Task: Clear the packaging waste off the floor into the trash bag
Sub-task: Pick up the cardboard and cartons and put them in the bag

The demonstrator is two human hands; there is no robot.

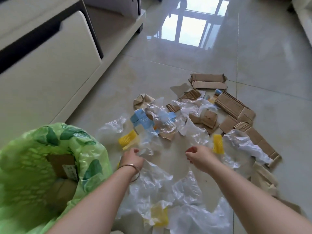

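A green trash bag (33, 149) stands open at the lower left with brown cardboard (61, 163) inside. Packaging waste covers the floor ahead: clear plastic film (157, 184), a blue and white carton (141, 122), yellow foam nets (126, 141) (217, 144), and torn cardboard strips (234, 105). My left hand (131, 157), with a bangle on the wrist, is closed on the edge of a crumpled clear film piece (146, 150) just right of the bag. My right hand (198, 156) hovers over bare tile with its fingers curled, and I see nothing in it.
A low cream cabinet (50, 65) with drawers runs along the left wall. The glossy tiled floor (185, 56) stretches beyond the pile and reflects a window. More cardboard (263, 179) lies at the right, near my right forearm.
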